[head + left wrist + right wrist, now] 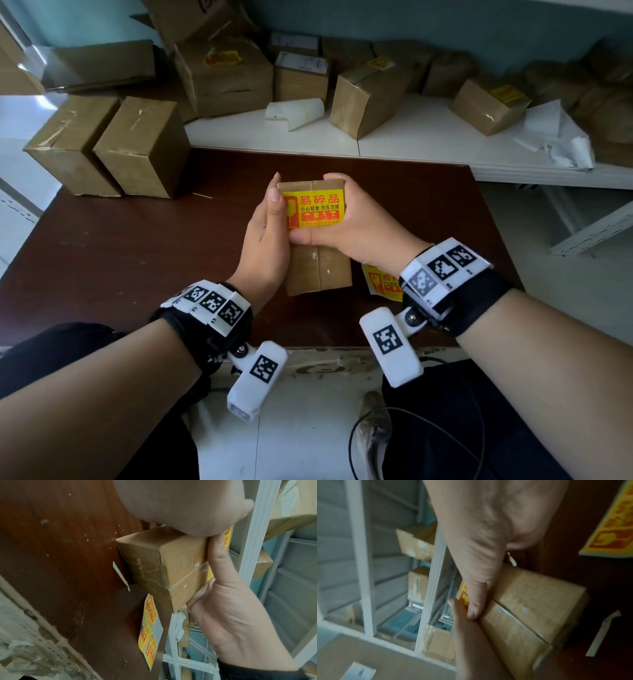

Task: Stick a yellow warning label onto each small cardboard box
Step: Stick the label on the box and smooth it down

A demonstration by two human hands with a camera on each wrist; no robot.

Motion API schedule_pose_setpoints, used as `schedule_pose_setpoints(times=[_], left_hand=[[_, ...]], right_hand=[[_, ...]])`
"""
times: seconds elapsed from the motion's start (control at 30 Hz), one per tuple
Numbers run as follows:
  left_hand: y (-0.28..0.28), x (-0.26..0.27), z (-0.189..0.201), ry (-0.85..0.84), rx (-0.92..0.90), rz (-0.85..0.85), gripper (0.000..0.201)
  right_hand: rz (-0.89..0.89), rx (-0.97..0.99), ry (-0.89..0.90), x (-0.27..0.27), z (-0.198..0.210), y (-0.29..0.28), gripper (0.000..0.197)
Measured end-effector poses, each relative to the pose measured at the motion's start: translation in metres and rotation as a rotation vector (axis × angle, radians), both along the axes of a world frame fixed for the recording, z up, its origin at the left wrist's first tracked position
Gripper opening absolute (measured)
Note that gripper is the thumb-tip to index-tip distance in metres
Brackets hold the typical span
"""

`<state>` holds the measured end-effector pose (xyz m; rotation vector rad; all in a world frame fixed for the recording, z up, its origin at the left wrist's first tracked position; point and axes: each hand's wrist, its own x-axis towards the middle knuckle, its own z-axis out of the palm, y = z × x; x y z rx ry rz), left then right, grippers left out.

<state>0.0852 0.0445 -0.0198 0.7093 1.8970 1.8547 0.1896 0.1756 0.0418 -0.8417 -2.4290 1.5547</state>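
A small cardboard box (318, 270) lies on the dark brown table (137, 246), with a yellow warning label (317, 205) on its top face. My left hand (270, 219) holds the box's left side, its thumb lying along the label's left edge. My right hand (352, 219) grips the right side, fingers curled over the far corner and thumb laid across the label's lower edge. The left wrist view shows the box (154, 563) from its near end. In the right wrist view my right thumb presses on the label's edge on the box (530, 604). A sheet of spare yellow labels (380, 281) lies right of the box.
Two plain boxes (106, 147) stand at the table's back left. Labelled boxes (222, 75) and other boxes crowd the white shelf (428, 137) behind, among curled backing paper (294, 111) and crumpled paper (561, 137). A white paper strip (120, 574) lies on the table beside the box.
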Motion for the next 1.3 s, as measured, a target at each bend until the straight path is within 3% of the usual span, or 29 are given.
schedule_pose_setpoints(times=[0.07, 0.2, 0.4, 0.47, 0.57, 0.6, 0.73, 0.8, 0.9, 0.93, 1.0, 1.1, 1.3], left_hand=[[-0.002, 0.002, 0.000, -0.016, 0.018, 0.020, 0.092], [-0.004, 0.007, -0.002, 0.020, 0.031, 0.023, 0.093], [-0.003, 0.005, -0.003, -0.017, 0.061, 0.071, 0.081], [-0.003, 0.005, -0.002, -0.020, 0.058, 0.078, 0.081], [-0.002, 0.006, -0.003, 0.001, 0.039, 0.075, 0.081], [-0.001, 0.005, -0.004, -0.001, 0.042, 0.073, 0.081], [-0.002, 0.005, -0.003, -0.039, 0.082, 0.093, 0.079], [-0.002, 0.005, -0.001, -0.037, 0.067, 0.093, 0.077], [-0.002, 0.006, 0.000, -0.026, 0.028, 0.093, 0.082], [-0.001, 0.006, 0.000, -0.020, 0.016, 0.095, 0.084], [-0.001, 0.006, -0.001, -0.007, 0.005, 0.099, 0.082], [-0.003, 0.005, 0.000, 0.022, 0.014, 0.111, 0.070], [-0.001, 0.004, 0.002, -0.012, 0.006, 0.114, 0.067]], right_hand=[[0.022, -0.005, -0.010, 0.001, 0.000, -0.001, 0.116], [-0.093, -0.140, 0.062, -0.002, 0.008, -0.006, 0.083], [0.076, -0.085, -0.010, -0.004, -0.003, -0.001, 0.134], [0.067, -0.127, 0.018, -0.002, 0.001, -0.002, 0.122], [-0.050, -0.185, 0.081, -0.003, 0.004, -0.005, 0.082], [-0.056, -0.165, 0.082, -0.003, 0.002, -0.006, 0.081], [0.065, -0.031, 0.029, -0.001, -0.007, -0.007, 0.113], [0.040, -0.021, 0.049, -0.001, -0.005, -0.010, 0.098], [-0.100, -0.101, 0.129, -0.005, -0.006, -0.013, 0.043], [-0.137, -0.115, 0.158, -0.006, -0.008, -0.014, 0.035], [-0.142, -0.135, 0.169, -0.008, -0.012, -0.015, 0.042], [-0.070, -0.088, 0.146, -0.005, -0.016, -0.019, 0.071], [-0.268, -0.001, 0.220, -0.006, -0.020, -0.015, 0.069]])
